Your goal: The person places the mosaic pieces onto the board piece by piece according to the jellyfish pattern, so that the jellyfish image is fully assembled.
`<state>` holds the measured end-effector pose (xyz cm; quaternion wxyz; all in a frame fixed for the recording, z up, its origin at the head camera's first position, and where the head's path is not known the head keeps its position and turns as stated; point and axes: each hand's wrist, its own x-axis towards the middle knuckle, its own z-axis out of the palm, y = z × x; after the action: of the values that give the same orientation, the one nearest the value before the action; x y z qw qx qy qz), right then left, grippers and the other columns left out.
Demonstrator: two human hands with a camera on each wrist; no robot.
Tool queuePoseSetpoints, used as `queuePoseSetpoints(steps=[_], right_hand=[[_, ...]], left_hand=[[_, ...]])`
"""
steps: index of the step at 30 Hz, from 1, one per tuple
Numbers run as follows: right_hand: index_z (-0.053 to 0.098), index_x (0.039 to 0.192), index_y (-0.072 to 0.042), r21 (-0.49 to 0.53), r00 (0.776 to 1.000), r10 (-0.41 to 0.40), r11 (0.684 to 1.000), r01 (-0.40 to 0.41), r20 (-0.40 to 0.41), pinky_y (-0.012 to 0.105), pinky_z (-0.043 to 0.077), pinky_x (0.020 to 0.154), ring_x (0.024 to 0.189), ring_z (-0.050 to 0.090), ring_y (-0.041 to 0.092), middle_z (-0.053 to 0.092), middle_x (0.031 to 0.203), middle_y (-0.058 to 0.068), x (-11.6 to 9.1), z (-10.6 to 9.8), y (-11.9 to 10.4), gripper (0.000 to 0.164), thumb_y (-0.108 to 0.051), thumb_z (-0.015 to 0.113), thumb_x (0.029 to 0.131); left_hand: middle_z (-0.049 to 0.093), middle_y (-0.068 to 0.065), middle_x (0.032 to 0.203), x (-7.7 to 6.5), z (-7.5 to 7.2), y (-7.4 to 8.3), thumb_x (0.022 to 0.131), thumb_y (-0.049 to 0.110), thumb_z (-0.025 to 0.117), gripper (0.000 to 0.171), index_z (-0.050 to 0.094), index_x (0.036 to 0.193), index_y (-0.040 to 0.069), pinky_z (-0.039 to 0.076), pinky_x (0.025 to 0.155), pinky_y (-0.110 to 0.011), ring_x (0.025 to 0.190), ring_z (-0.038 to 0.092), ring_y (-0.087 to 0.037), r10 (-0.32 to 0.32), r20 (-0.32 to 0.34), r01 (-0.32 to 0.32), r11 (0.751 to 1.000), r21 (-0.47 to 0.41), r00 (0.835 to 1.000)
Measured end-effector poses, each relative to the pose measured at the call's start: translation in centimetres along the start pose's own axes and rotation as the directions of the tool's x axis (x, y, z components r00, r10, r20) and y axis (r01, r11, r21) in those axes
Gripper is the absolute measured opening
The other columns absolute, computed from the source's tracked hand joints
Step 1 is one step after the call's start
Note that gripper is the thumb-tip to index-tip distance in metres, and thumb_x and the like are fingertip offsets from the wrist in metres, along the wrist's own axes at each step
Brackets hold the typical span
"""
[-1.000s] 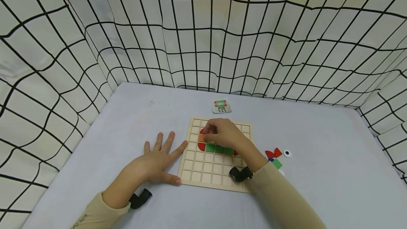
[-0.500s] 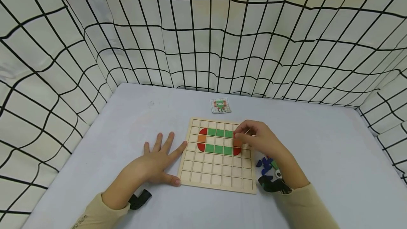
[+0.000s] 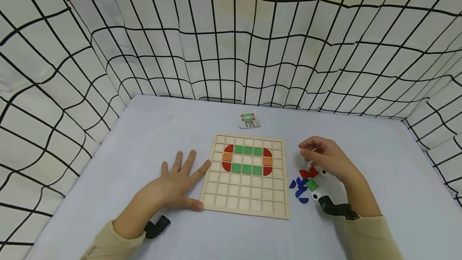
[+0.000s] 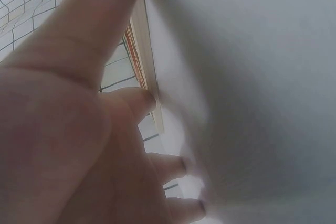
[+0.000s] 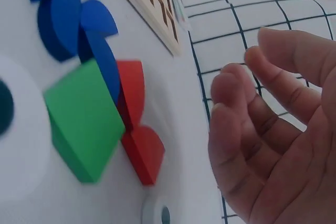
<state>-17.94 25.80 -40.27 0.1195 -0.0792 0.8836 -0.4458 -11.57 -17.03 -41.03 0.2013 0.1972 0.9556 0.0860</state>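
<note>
A wooden grid board [image 3: 249,212] lies on the white table. Set in it is a ring of green squares [image 3: 248,150], orange squares [image 3: 267,161] and red quarter-round corners [image 3: 226,166]. My left hand [image 3: 177,185] rests flat with spread fingers, its thumb and index tips right at the board's left edge. To the right of the board, my right hand [image 3: 326,157] hovers with loosely bent fingers and nothing in them. Near it lie loose red quarter-rounds [image 5: 144,153], a green square [image 5: 86,121], blue half-rounds [image 5: 60,22] and white eye discs [image 3: 315,196].
Behind the board lies a small picture card [image 3: 248,119] showing a green and red figure on a grid. Black netting [image 3: 234,57] over white cloth encloses the table's back and sides. Both wrists carry black camera mounts [image 3: 157,227].
My right hand has let go of the right orange square in the ring and moved right, off the board to above the loose pieces. The left hand has stayed put.
</note>
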Motion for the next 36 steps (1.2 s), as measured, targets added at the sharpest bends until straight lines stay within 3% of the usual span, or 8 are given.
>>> queuePoseSetpoints(steps=[5,11,19,36], right_hand=[[0.065,0.119,-0.006,-0.093,1.000,-0.002,0.996,0.002,0.002,0.036,0.057,0.070,0.085,0.065,0.025,0.067,0.105,0.013,-0.2,-1.1,0.7,0.030,-0.026,0.065,0.098],[0.065,0.121,-0.006,-0.135,0.999,0.044,0.990,-0.041,0.020,0.035,0.056,0.070,0.081,0.066,0.023,0.067,0.107,0.013,-0.4,-1.7,1.4,0.032,-0.028,0.066,0.097],[0.066,0.120,-0.011,-0.248,0.983,0.173,0.957,-0.153,0.062,0.031,0.054,0.073,0.083,0.063,0.020,0.066,0.101,0.008,-1.2,-2.4,1.9,0.032,-0.024,0.071,0.091],[0.066,0.106,-0.008,-0.271,0.967,0.224,0.945,-0.184,0.124,0.034,0.049,0.065,0.075,0.052,0.023,0.052,0.082,0.007,-1.5,-2.8,2.8,0.030,-0.016,0.081,0.081]], left_hand=[[-0.002,-0.026,0.165,-0.1,-0.1,-0.1,0.069,0.073,0.072,0.116,0.017,0.161,0.028,0.005,0.102,-0.083,0.146,-0.007,-0.058,-0.011,0.003,0.011,1.000,-0.007,1.000],[-0.001,-0.025,0.165,-0.1,0.0,-0.3,0.069,0.074,0.071,0.116,0.018,0.161,0.028,0.005,0.102,-0.083,0.146,-0.007,-0.058,-0.009,0.003,0.009,1.000,-0.004,1.000],[-0.002,-0.025,0.165,0.0,0.2,-0.3,0.069,0.074,0.071,0.116,0.017,0.161,0.028,0.004,0.103,-0.083,0.147,-0.007,-0.057,-0.002,0.003,0.002,1.000,-0.007,1.000],[-0.002,-0.025,0.165,0.1,0.1,-0.2,0.069,0.073,0.072,0.116,0.018,0.161,0.028,0.003,0.103,-0.083,0.147,-0.008,-0.056,-0.004,0.003,0.004,1.000,-0.009,1.000]])
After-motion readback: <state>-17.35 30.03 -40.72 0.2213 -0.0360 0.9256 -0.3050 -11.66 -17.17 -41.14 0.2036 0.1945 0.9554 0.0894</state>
